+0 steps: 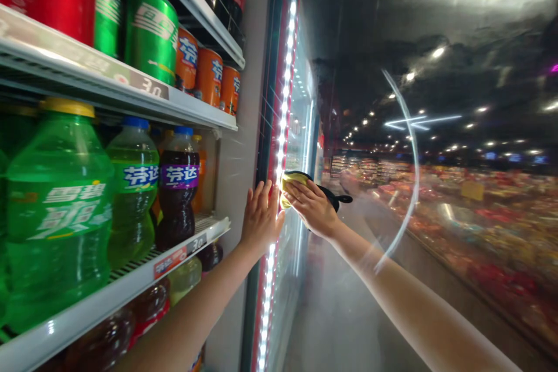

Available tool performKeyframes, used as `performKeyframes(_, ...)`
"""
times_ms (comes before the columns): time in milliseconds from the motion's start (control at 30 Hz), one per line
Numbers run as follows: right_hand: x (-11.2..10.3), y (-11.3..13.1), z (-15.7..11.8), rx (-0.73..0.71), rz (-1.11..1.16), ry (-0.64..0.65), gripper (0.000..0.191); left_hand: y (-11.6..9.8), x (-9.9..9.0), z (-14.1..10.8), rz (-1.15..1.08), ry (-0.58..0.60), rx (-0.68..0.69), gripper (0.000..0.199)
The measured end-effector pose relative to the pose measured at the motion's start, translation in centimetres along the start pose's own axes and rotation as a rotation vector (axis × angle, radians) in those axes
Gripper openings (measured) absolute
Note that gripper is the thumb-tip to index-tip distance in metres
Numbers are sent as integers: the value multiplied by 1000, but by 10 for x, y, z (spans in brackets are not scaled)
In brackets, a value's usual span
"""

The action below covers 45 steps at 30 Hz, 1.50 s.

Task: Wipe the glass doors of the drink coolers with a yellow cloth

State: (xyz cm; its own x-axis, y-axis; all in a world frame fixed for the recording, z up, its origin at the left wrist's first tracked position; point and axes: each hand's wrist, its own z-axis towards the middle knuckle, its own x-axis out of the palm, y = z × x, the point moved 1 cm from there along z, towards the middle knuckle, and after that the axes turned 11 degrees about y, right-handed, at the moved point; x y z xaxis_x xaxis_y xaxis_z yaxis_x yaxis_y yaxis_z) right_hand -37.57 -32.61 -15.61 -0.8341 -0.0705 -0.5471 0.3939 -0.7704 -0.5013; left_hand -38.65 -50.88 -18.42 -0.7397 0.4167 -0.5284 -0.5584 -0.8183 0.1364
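Note:
My right hand (308, 206) presses a yellow cloth (293, 179) against the inner edge of the fridge's glass door (349, 302), beside the lit LED strip (284, 99). Something black with a small loop (345, 199) sticks out behind that hand; whether it belongs to the cloth I cannot tell. To the left, my left hand (261, 215) is raised with its fingers stretched upward, at the LED strip and door frame. It holds nothing, and its fingertips come close to the cloth.
Shelves on the left carry green bottles (61, 209), a purple-labelled bottle (178, 186), green cans (151, 32) and orange cans (209, 75). A shelf edge with price tags (192, 247) juts out near my left arm. Shop displays (471, 221) show blurred through the glass.

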Motion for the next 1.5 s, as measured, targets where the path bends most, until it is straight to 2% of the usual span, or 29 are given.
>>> performKeyframes(67, -8, -2, -2, 57, 103, 17, 54, -5, -2, 5, -65, -42, 16, 66)
performKeyframes(167, -20, -7, 5, 197, 347, -36, 65, -16, -3, 14, -182, -83, 93, 65)
performKeyframes(233, -24, -8, 10, 284, 518, -94, 63, -26, 0, 21, -259, -51, 150, 61)
performKeyframes(300, -26, -9, 12, 331, 647, -133, 61, -40, 8, 27, -333, -3, 152, 62)
performKeyframes(400, -32, -11, 12, 351, 750, -183, 63, -64, 27, 36, -390, 18, 49, 71)
performKeyframes(500, -46, -17, 2, 380, 784, -269, 62, -82, 47, 45, -381, -26, -117, 77)
performKeyframes(600, -67, -24, -22, 408, 733, -320, 49, -90, 58, 51, -344, -104, -221, 81)
performKeyframes(700, -85, -26, -56, 401, 595, -319, 33, -92, 65, 51, -353, -221, -224, 84)
performKeyframes(800, -94, -22, -89, 371, 455, -284, 26, -94, 70, 45, -347, -309, -198, 83)
performKeyframes(867, -98, -20, -106, 369, 375, -247, 25, -94, 73, 40, -290, -304, -148, 87)
performKeyframes(1000, -107, -19, -127, 415, 206, -135, 28, -90, 76, 32, -182, -262, -24, 114)
performKeyframes(1067, -114, -21, -134, 427, 126, -78, 29, -86, 75, 34, -153, -259, 8, 111)
performKeyframes(1167, -126, -28, -144, 430, 28, -23, 31, -86, 68, 55, -189, -270, -112, 96)
performKeyframes(1233, -133, -37, -149, 432, -25, -18, 31, -94, 59, 76, -245, -305, -270, 91)
performKeyframes(1300, -138, -46, -153, 436, -61, -42, 32, -107, 50, 94, -279, -345, -353, 90)
performKeyframes(1367, -140, -55, -156, 441, -81, -76, 33, -119, 44, 100, -269, -351, -279, 90)
performKeyframes(1433, -137, -61, -160, 441, -91, -82, 34, -124, 43, 92, -230, -309, -76, 89)
performKeyframes(1500, -133, -64, -165, 432, -107, -64, 31, -117, 46, 76, -192, -247, 121, 82)
